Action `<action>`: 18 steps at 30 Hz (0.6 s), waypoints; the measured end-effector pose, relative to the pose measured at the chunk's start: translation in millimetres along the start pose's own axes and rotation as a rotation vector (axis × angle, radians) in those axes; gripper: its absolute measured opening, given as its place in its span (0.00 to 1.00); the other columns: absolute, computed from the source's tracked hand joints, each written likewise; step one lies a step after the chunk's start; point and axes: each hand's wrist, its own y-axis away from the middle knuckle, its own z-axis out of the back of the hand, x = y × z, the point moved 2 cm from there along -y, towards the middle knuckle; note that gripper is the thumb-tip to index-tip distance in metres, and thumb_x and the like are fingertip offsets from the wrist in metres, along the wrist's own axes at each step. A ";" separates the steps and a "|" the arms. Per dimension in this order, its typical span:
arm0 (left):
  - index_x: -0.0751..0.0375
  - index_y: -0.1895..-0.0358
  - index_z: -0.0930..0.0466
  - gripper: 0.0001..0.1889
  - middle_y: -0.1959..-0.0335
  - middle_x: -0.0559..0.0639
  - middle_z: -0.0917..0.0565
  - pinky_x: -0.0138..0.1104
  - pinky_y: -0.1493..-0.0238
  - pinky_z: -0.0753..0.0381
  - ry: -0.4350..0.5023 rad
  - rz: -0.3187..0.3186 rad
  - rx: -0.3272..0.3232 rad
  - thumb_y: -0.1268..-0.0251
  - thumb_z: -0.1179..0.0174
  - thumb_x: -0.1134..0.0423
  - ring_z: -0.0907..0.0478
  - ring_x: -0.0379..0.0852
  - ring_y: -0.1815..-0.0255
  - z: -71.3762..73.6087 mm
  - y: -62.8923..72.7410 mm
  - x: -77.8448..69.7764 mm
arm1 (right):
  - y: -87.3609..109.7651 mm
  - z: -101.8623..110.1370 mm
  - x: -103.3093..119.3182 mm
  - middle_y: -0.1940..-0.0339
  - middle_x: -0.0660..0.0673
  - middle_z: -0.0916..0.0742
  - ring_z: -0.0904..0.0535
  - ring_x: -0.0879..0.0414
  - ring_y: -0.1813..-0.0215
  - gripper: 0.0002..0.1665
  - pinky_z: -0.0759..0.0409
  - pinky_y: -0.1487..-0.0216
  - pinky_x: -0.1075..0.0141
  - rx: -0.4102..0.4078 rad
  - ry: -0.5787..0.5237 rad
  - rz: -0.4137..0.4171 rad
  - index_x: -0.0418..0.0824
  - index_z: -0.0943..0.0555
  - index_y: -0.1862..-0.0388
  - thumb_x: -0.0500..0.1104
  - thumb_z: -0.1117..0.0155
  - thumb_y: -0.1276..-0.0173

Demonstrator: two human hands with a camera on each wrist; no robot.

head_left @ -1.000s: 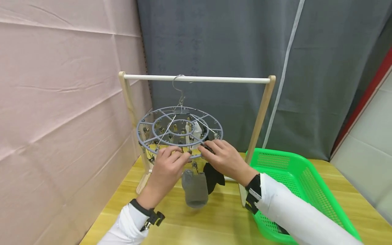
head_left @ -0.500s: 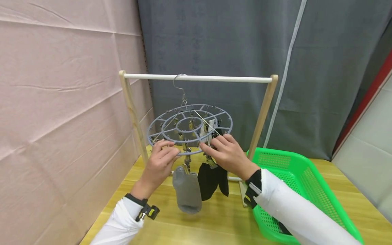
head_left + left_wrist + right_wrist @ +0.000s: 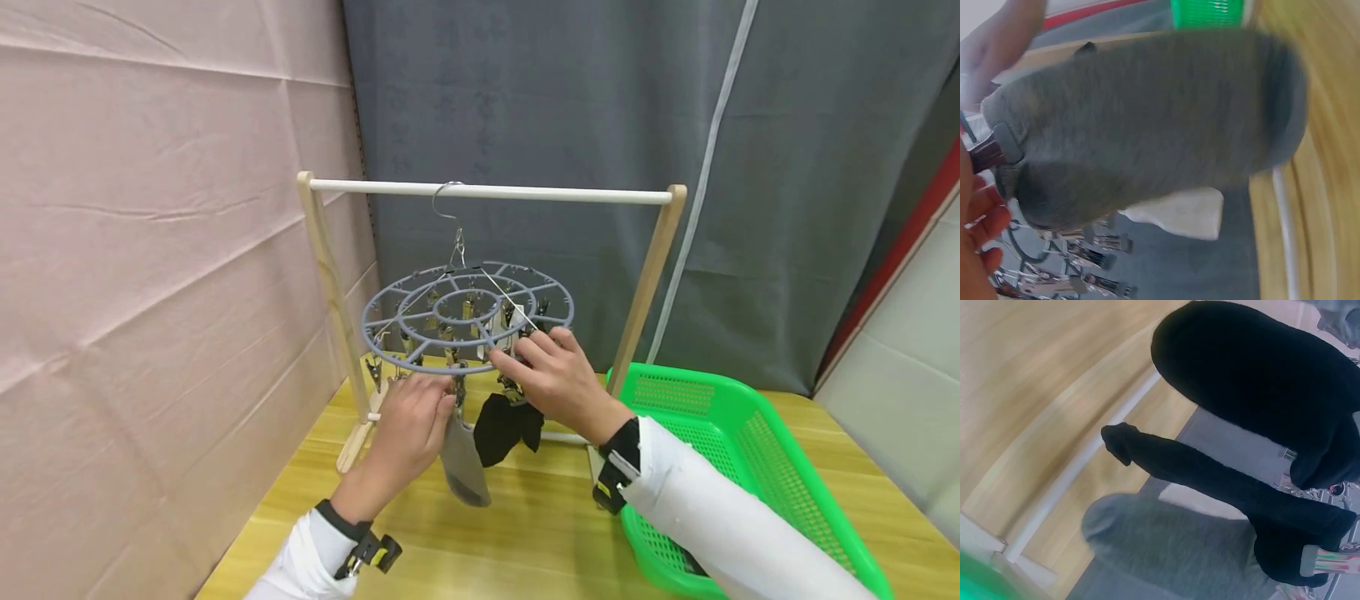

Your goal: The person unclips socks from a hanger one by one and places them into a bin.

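A round grey-blue drying hanger [image 3: 405, 362] with several metal clips hangs from a rail. My right hand [image 3: 562, 379] grips its near right rim, thumb toward the front. Just below the front rim, my left hand [image 3: 408, 417] is beside the clip [image 3: 1007, 144] that bites a grey sock [image 3: 462, 467]. Its fingers [image 3: 988, 219] are partly visible in the left wrist view; whether they pinch the clip is hidden. Black socks [image 3: 1247, 369] hang right of the grey one. Another grey sock [image 3: 1166, 544] and a white sock [image 3: 1188, 212] hang further around.
The wooden stand [image 3: 651, 283] carries a white rail [image 3: 562, 194]. A green basket [image 3: 780, 467] stands to the right on the wooden table [image 3: 517, 550], with something dark inside. A pink cloth wall is at the left, a grey curtain behind.
The hanger has turned and shifted slightly right. My left hand has left the rim and moved below it beside the grey sock's clip, and that sock has swung edge-on. The right hand keeps its grip.
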 end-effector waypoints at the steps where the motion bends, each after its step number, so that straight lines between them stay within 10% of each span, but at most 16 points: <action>1: 0.61 0.62 0.19 0.29 0.65 0.51 0.14 0.40 0.62 0.26 0.007 0.012 0.020 0.20 0.70 0.47 0.20 0.50 0.60 -0.2 -1.1 -0.9 | 0.2 -0.3 0.0 0.73 0.49 0.21 0.29 0.53 0.70 0.13 0.40 0.60 0.59 -0.003 0.002 -0.001 0.48 0.20 0.53 0.35 0.49 0.27; 13: 0.59 0.65 0.30 0.15 0.76 0.44 0.30 0.28 0.71 0.32 0.276 0.235 0.289 0.23 0.59 0.55 0.36 0.36 0.76 -1.1 -4.2 -6.8 | 2.8 3.0 4.5 0.68 0.48 0.16 0.22 0.52 0.63 0.13 0.34 0.57 0.58 0.047 0.016 -0.067 0.50 0.18 0.51 0.40 0.50 0.24; 18: 0.59 0.65 0.33 0.12 0.78 0.46 0.35 0.27 0.77 0.36 0.339 0.339 0.378 0.22 0.59 0.57 0.41 0.35 0.79 -3.0 -5.0 -8.8 | 6.2 4.2 13.0 0.63 0.45 0.16 0.22 0.51 0.61 0.12 0.32 0.61 0.58 -0.066 -0.004 -0.076 0.47 0.17 0.52 0.45 0.48 0.25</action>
